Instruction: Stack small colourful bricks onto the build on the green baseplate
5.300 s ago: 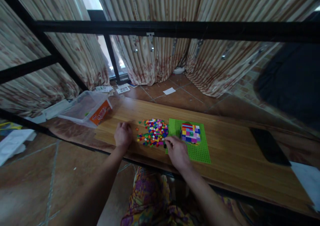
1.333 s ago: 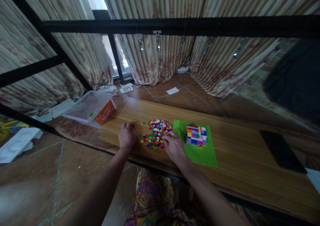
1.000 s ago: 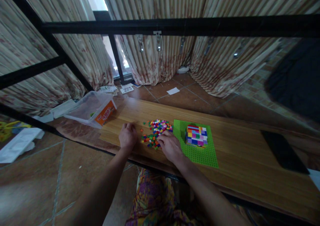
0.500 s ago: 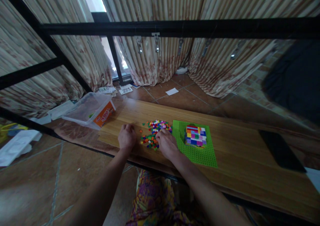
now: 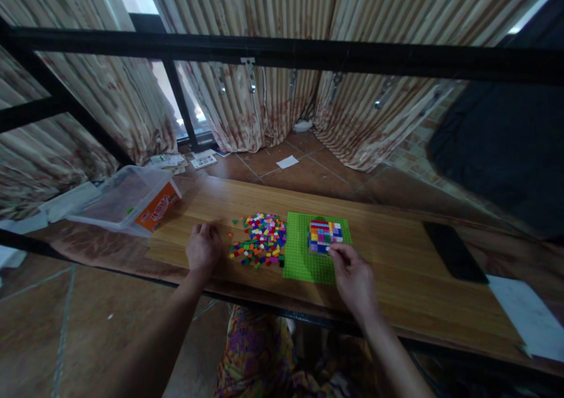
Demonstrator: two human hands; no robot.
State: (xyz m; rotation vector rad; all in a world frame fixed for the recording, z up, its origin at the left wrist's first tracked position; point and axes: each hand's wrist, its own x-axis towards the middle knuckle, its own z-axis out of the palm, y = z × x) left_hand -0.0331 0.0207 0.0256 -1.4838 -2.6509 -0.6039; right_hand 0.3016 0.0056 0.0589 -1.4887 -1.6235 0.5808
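Observation:
A block built of many coloured toy bricks (image 5: 326, 233) stands on a green studded baseplate (image 5: 299, 268). My right hand (image 5: 356, 277) reaches over the baseplate, thumb and forefinger pinched at the block's near right corner. A small pale toy brick (image 5: 329, 248) shows at the fingertips, mostly covered by them. To the left of the baseplate lies a loose pile of small coloured bricks (image 5: 259, 239). My left hand (image 5: 203, 250) rests on the table left of the pile, its fingers curled in; what they hold, if anything, is hidden.
A clear plastic bin (image 5: 118, 195) with an orange label stands at the left end of the wooden table (image 5: 396, 292). On the right lie a black phone-like slab (image 5: 453, 251) and a white sheet (image 5: 524, 315). A black metal bar (image 5: 282, 54) crosses beyond the table.
My right hand has moved right from the loose pile to the brick block on the baseplate. My left hand stays left of the pile. The view has turned slightly right.

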